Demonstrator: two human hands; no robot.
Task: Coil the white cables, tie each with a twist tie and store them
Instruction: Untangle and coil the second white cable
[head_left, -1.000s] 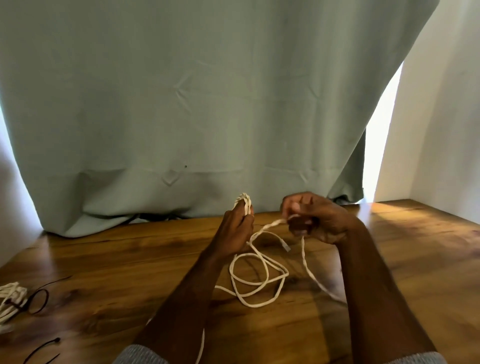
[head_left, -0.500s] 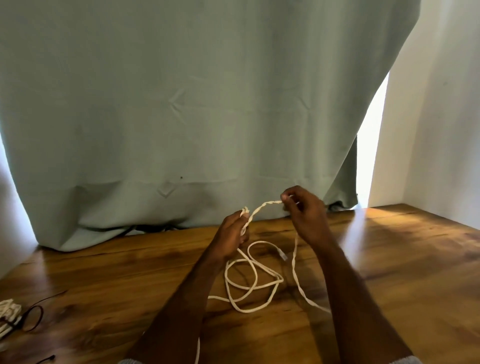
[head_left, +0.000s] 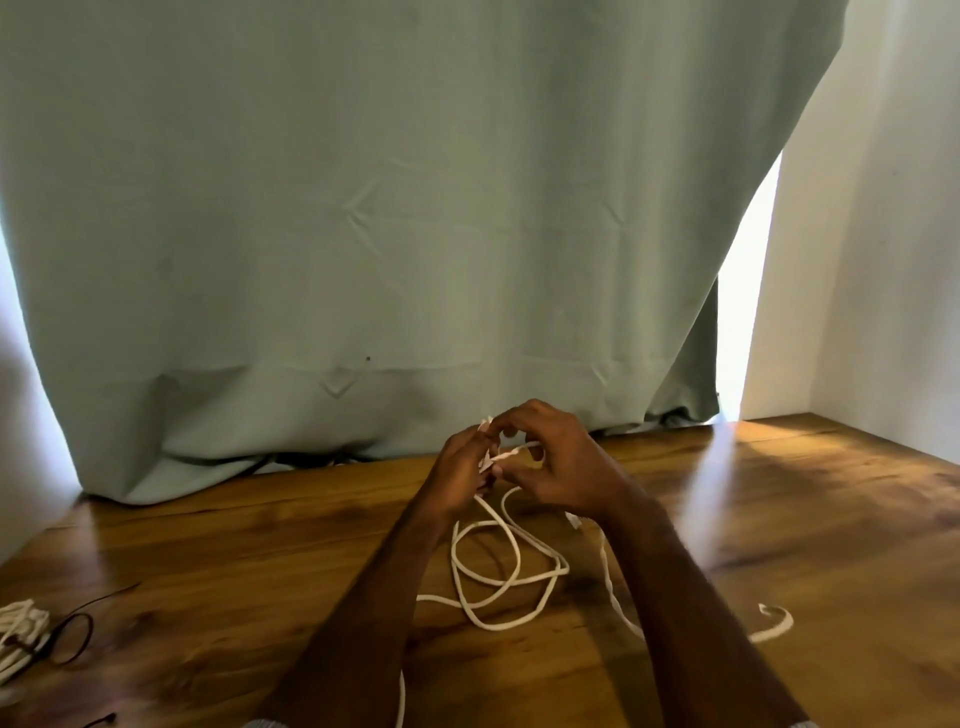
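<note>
A white braided cable (head_left: 498, 577) lies in loose loops on the wooden table (head_left: 779, 519), its end rising into both hands. My left hand (head_left: 462, 467) grips a small bunch of cable turns near the fingertips. My right hand (head_left: 556, 467) is close against it, fingers curled round a strand of the same cable that runs between the hands. Another stretch of the cable trails to the right (head_left: 774, 623). A coiled white cable (head_left: 18, 634) lies at the far left edge beside a thin black twist tie (head_left: 72, 631).
A grey-green curtain (head_left: 389, 234) hangs behind the table and rests on its back edge. White walls stand at the right (head_left: 893, 260). Another black tie end (head_left: 101, 719) shows at the bottom left corner.
My right hand has come back in from the raised, outstretched position and now meets my left hand, bringing the strand over the bunch. The loops on the table have shifted slightly.
</note>
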